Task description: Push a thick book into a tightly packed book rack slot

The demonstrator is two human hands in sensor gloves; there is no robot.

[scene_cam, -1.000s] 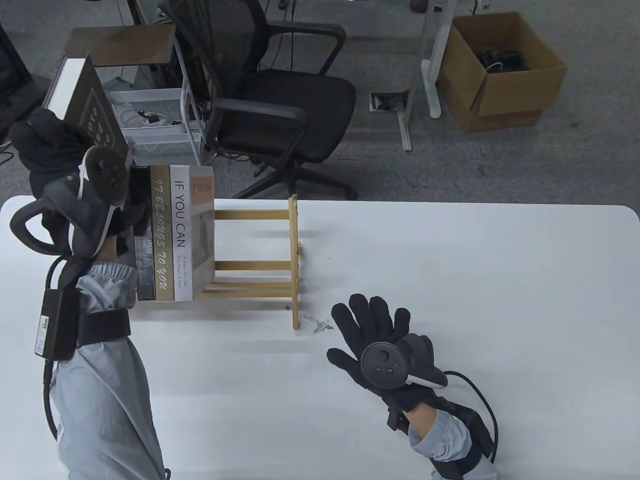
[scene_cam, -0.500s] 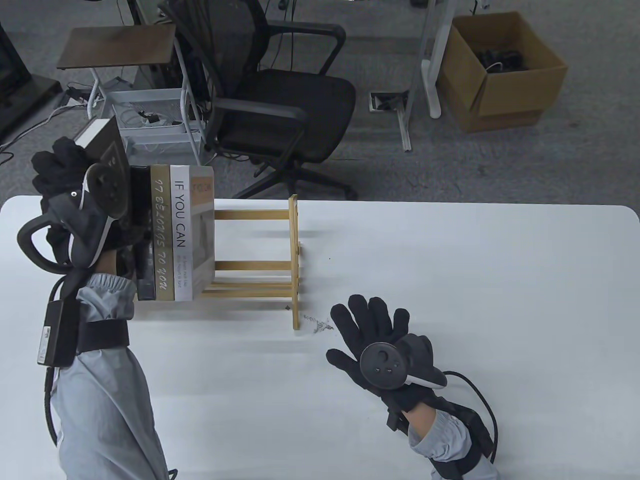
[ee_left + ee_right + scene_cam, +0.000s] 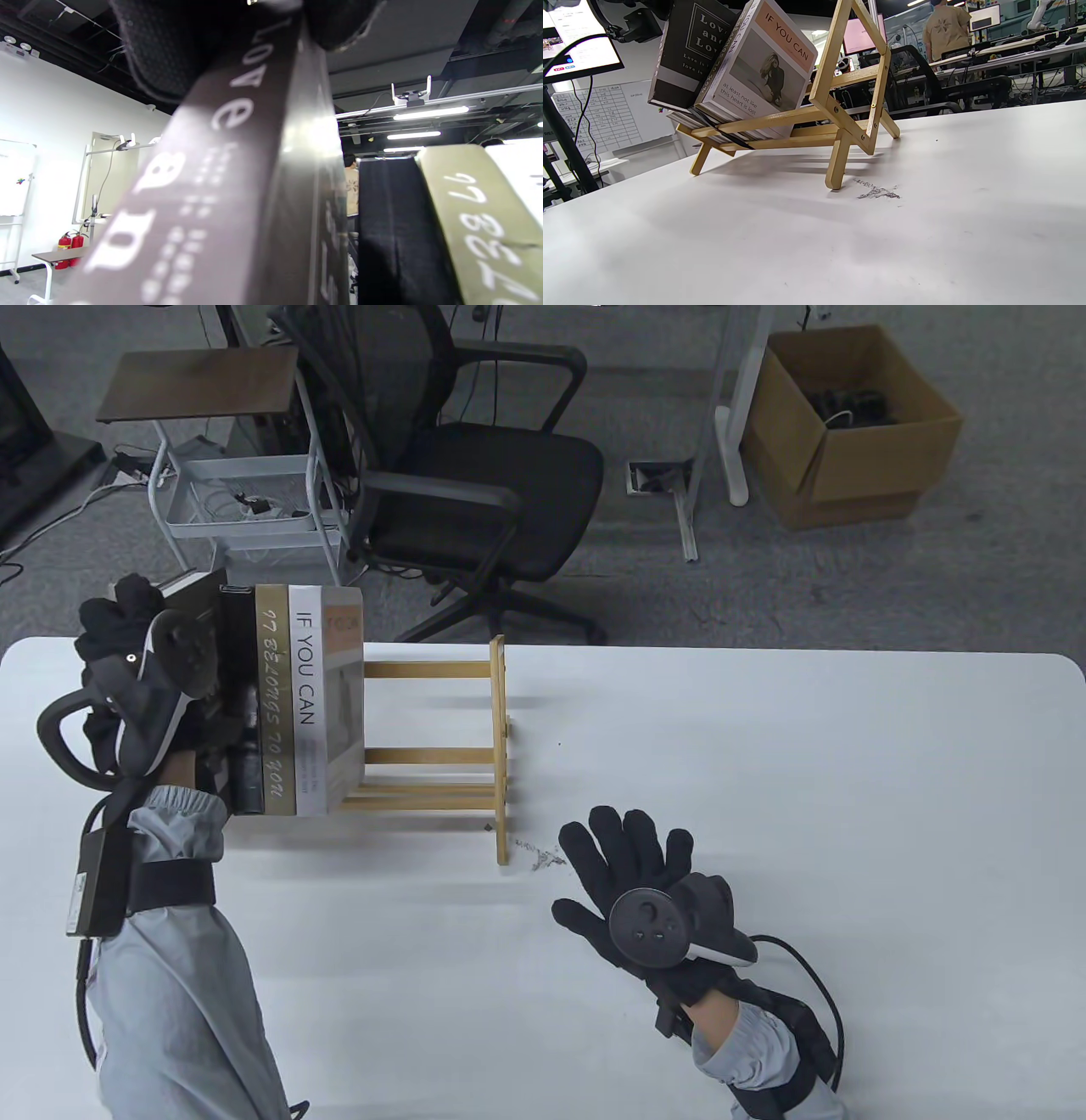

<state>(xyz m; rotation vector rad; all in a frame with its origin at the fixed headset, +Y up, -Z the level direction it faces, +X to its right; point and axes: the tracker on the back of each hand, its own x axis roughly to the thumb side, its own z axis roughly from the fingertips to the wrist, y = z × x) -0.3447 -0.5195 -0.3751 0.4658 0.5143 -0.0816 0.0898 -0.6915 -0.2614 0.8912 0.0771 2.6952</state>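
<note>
My left hand (image 3: 127, 623) grips the thick dark book (image 3: 197, 592) from its outer side, at the left end of the wooden rack (image 3: 433, 729). The book stands against a black book (image 3: 239, 687), with a gold-spined book (image 3: 271, 704) and the white "IF YOU CAN" book (image 3: 307, 687) to its right. In the left wrist view the dark "Love" cover (image 3: 237, 169) fills the frame beside the black book (image 3: 390, 233). In the right wrist view the dark book (image 3: 691, 51) sits higher than its neighbours. My right hand (image 3: 624, 848) rests open and flat on the table, empty.
The right half of the rack is bare slats up to its end post (image 3: 501, 746). A dark scuff (image 3: 543, 858) marks the white table (image 3: 806, 780) by the post. An office chair (image 3: 475, 475) stands behind the table.
My left hand has brought the dark book down from high and tilted behind the table to the rack's left end, beside the black book. My right hand has not moved.
</note>
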